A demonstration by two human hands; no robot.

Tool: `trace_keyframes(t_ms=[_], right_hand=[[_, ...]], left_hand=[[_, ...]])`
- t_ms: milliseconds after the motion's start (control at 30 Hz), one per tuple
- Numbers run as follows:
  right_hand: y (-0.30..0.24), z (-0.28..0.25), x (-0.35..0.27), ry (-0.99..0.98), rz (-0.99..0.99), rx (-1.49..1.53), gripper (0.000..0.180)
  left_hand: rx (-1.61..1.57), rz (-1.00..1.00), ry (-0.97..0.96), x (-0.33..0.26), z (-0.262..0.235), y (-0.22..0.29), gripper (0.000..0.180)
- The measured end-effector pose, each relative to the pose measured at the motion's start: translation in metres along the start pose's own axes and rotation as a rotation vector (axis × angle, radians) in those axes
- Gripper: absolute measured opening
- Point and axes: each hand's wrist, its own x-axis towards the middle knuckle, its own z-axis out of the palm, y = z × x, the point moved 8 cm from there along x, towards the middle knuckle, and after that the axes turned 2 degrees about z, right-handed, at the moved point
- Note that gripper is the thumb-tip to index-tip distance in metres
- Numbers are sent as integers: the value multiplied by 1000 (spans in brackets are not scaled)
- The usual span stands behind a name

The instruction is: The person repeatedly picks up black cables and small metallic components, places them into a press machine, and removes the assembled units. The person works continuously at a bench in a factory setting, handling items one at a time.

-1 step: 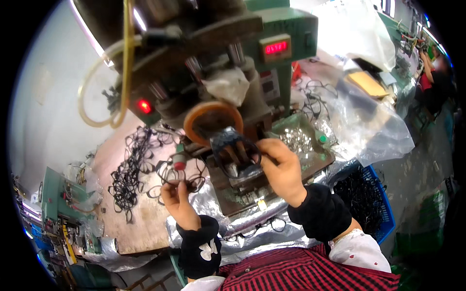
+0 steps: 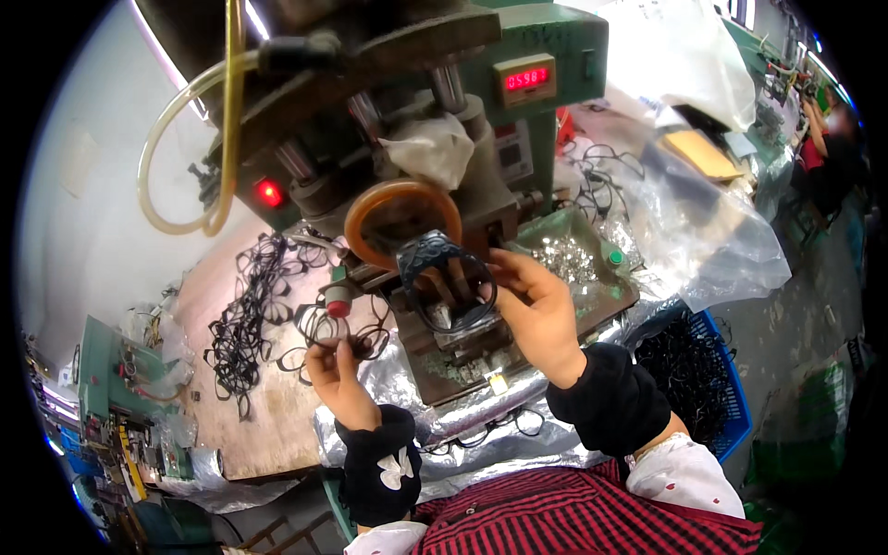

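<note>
In front of the press's orange ring (image 2: pixel 356 242), my right hand (image 2: pixel 546 319) pinches a black eyeglass frame (image 2: pixel 490 294) by its right side. The frame stands tilted over the metal fixture (image 2: pixel 458 344), one rim facing me. To the left, my left hand (image 2: pixel 340 377) is closed, thumb against fingers, on another dark eyeglass frame (image 2: pixel 372 344). That frame overlaps others beside a red push button (image 2: pixel 339 307), so its outline is hard to separate.
A dark pile of eyeglass frames (image 2: pixel 242 328) covers part of the left tabletop. Small shiny pieces fill a green tray (image 2: pixel 606 298) right of the press. More frames lie in a blue basket (image 2: pixel 737 407) at lower right. A clear hose (image 2: pixel 148 176) hangs at upper left.
The hose hangs a little farther left in the picture. Both hands keep almost the same places and grips.
</note>
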Motion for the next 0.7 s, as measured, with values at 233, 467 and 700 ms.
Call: trace_keyframes(t_ms=[233, 467, 700], right_hand=[[-6, 9, -5, -36, 142, 107, 50], [-15, 28, -21, -31, 217, 262, 54], [-29, -37, 4, 26, -358, -1135, 38]], left_hand=[[-118, 560, -201, -7, 58, 137, 15], [-52, 512, -291, 1, 88, 153, 12], [3, 265, -467, -42, 119, 128, 15]])
